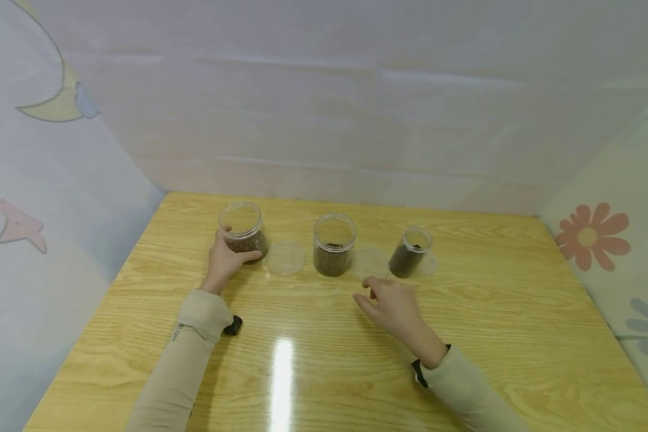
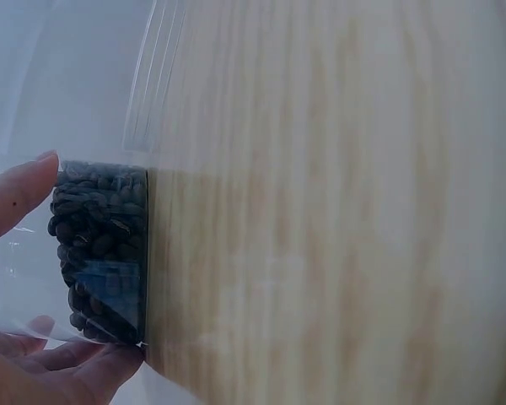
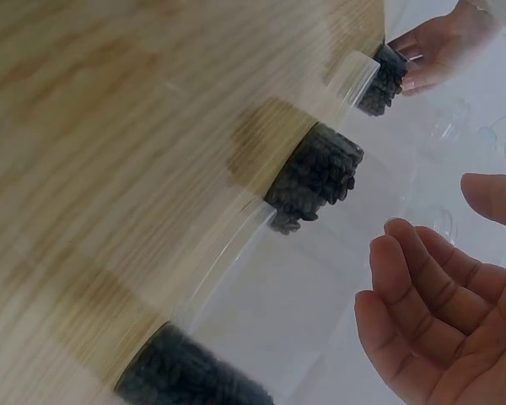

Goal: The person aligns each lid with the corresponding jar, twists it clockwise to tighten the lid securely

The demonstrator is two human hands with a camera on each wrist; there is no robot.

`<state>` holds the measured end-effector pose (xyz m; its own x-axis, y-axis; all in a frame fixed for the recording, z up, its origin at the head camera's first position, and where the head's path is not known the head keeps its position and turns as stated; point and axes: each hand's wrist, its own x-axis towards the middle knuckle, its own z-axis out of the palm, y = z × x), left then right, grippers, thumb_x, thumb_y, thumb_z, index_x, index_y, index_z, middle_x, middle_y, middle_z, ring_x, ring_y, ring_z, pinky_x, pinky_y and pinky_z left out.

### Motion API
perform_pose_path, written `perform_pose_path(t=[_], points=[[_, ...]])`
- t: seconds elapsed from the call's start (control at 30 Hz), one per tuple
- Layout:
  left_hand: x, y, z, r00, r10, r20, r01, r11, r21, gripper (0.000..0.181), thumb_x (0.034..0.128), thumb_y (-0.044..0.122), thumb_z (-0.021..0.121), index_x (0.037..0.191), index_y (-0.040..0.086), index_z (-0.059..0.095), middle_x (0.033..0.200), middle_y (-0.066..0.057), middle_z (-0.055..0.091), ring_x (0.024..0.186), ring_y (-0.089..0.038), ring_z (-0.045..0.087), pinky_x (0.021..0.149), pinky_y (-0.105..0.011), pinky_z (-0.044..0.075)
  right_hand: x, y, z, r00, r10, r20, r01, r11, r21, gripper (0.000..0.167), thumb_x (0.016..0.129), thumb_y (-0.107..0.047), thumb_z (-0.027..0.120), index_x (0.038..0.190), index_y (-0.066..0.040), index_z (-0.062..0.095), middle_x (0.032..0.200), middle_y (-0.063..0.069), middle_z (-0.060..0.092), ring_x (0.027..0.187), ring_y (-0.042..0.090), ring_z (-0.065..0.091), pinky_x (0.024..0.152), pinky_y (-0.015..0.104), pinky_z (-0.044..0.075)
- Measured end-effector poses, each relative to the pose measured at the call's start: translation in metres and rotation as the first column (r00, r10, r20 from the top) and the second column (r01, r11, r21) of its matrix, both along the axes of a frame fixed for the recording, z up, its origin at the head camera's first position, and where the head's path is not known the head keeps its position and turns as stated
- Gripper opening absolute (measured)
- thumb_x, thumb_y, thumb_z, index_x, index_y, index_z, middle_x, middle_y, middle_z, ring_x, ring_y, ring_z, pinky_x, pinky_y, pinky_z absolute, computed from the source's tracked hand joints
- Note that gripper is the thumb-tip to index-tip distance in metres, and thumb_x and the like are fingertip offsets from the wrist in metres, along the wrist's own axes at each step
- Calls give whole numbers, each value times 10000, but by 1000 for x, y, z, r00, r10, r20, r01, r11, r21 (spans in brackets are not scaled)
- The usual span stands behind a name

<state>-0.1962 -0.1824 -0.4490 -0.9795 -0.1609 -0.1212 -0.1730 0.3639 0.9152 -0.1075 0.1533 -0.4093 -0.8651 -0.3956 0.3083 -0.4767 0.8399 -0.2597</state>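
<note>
At the left of the head view stands a wide clear jar (image 1: pixel 248 241), open at the top and partly filled with dark beans (image 2: pixel 101 228). My left hand (image 1: pixel 224 262) grips its side, thumb on one side and fingers round the other. My right hand (image 1: pixel 395 305) hovers over the table with loosely curled fingers, holding nothing. Beyond it are a middle jar (image 1: pixel 332 259) with brown contents and a narrower jar (image 1: pixel 405 259) with darker contents, both without lids. In the right wrist view, the right palm (image 3: pixel 455 337) faces the row of jars.
A round clear lid (image 1: pixel 285 259) lies flat between the left and middle jars. Another clear lid (image 1: pixel 370 263) is right of the middle jar, and a smaller lid (image 1: pixel 429 264) lies beside the narrow jar. A fabric-covered wall (image 1: pixel 356 138) rises behind the wooden table (image 1: pixel 324 318).
</note>
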Motion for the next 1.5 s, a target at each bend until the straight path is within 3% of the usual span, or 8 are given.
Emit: perform_pose_path(t=[0.23, 0.53, 0.77, 1.23, 1.5], points=[[0, 0, -1, 1000, -2, 0, 2, 1000, -15, 948, 690, 181, 804, 1402, 73, 187, 1301, -195, 416, 1236, -357, 350, 997, -492, 297, -2, -12, -1, 997, 23, 68, -25, 1000, 18, 266, 788, -271, 700, 889, -29, 658, 649, 25, 593, 414, 50, 388, 370, 184, 318], [0, 1, -1, 1000, -1, -7, 1, 1000, -18, 938, 697, 180, 799, 1399, 65, 188, 1312, -198, 395, 1241, -357, 336, 1008, -491, 282, -5, -22, -7, 996, 76, 55, -78, 996, 39, 255, 791, -272, 699, 891, -41, 661, 649, 22, 611, 460, 82, 488, 385, 183, 347], [1, 1, -1, 1000, -6, -20, 7, 999, 50, 948, 713, 135, 785, 1412, 51, 149, 1207, -205, 467, 1100, -336, 461, 953, -451, 356, -7, -27, -7, 992, 109, 56, -113, 992, 58, 259, 796, -273, 695, 903, -40, 665, 669, 25, 640, 540, 114, 574, 420, 210, 401], [1, 0, -2, 1000, 6, -12, -6, 1000, 20, 940, 710, 158, 789, 1409, 63, 168, 1213, -193, 464, 1106, -334, 455, 958, -463, 348, -12, -35, -9, 987, 150, 56, -154, 984, 87, 264, 798, -275, 691, 929, -47, 670, 722, 47, 666, 564, 123, 599, 423, 231, 425], [0, 1, 0, 1000, 0, -6, 0, 1000, 22, 941, 707, 174, 792, 1406, 58, 171, 1239, -191, 446, 1153, -340, 425, 974, -475, 329, -15, -40, -6, 983, 145, 109, -153, 986, 71, 286, 818, -293, 669, 957, -43, 674, 767, 53, 675, 562, 128, 595, 452, 258, 445]])
